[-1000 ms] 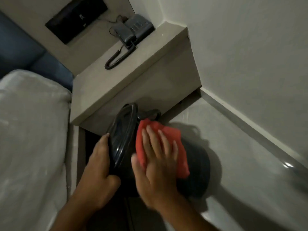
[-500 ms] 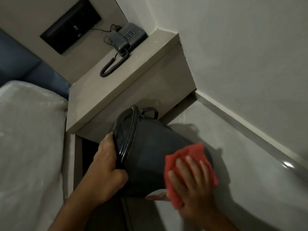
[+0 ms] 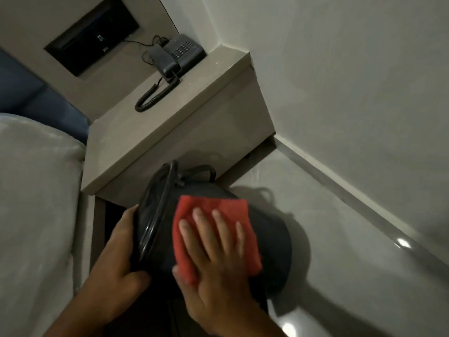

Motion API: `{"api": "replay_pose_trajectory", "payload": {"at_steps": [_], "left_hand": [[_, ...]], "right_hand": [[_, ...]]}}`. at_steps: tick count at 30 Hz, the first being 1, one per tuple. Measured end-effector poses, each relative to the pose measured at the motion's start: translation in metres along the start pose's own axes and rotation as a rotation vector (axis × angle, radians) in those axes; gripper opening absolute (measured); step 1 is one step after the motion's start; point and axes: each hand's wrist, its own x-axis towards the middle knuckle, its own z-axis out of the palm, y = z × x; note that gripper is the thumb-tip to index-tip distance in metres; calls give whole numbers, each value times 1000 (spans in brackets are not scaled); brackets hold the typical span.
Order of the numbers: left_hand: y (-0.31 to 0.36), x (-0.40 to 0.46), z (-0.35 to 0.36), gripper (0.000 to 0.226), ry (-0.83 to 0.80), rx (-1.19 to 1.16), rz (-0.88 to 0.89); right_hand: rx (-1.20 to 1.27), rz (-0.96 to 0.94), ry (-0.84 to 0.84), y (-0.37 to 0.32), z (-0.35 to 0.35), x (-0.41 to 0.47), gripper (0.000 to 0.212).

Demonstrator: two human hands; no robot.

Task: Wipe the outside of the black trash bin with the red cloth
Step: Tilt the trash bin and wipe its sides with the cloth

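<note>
Moved since half a second ago: red cloth point(image 3: 213, 229), from the bin's far-right end back toward its rim. Black trash bin point(image 3: 264, 242): tipped sideways on floor point(image 3: 340, 239), below nightstand point(image 3: 170, 113). Right hand point(image 3: 216, 263): flat, fingers spread, pressing cloth. Left hand point(image 3: 121, 251): clasping rim. Wiping judged mid-stroke, unfinished.

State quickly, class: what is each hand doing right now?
Left hand: closed on the black trash bin at its rim.
Right hand: open, flat, pressing the red cloth against the bin's side.
</note>
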Motion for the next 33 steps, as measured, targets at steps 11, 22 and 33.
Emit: {"api": "replay_pose_trajectory", "payload": {"at_steps": [11,22,33], "left_hand": [[-14,-32,1,115,-96,41,69],[-10,-18,5,114,-34,28,-33],[28,9,12,111,-58,132,-143]], "right_hand": [[552,889,-369,125,-32,92,57],[-123,247,108,35,9,-50,73],[-44,93,131,-9,20,-6,65]]}}
